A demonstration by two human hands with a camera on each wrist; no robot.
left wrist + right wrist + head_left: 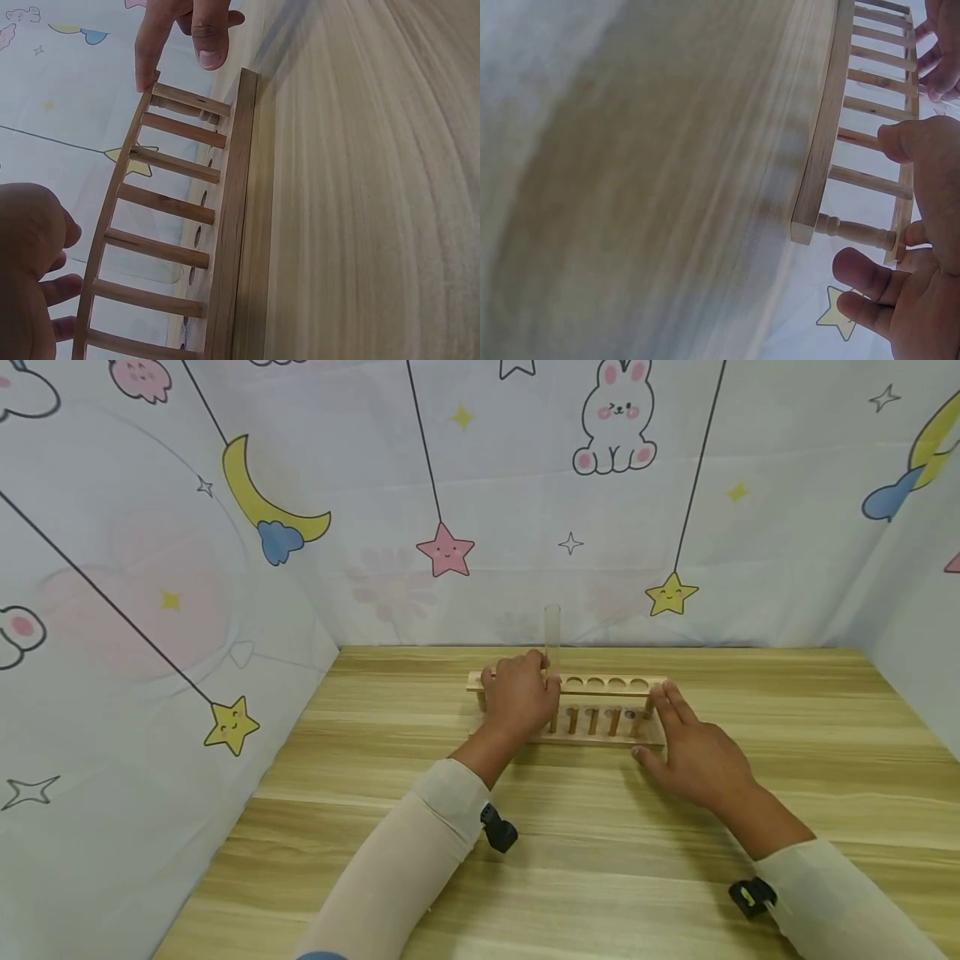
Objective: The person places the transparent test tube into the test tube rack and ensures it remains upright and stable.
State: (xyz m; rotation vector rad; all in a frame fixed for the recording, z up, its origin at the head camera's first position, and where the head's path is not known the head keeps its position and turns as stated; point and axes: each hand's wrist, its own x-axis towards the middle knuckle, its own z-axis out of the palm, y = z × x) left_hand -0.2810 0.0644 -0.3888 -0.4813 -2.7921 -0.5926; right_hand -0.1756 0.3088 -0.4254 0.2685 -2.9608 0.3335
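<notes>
A wooden test tube rack point(606, 687) stands on the table, with a row of holes in its top board and upright pegs behind its front edge. A clear glass test tube point(552, 625) rises upright above the rack. My left hand point(521, 693) is at the rack's left half, thumb and fingers about the tube's lower part, which they hide. At the rack's right end, my right hand point(705, 762) touches the top board with straight fingers, its thumb apart near the base. The left wrist view shows the rack's pegs point(161, 202) between both hands.
The wood-grain table point(585, 860) runs back to a white cloth backdrop point(510, 493) printed with stars, moons and a rabbit. Cloth also closes off the left and right sides. A small black camera point(498, 828) sits on each wrist.
</notes>
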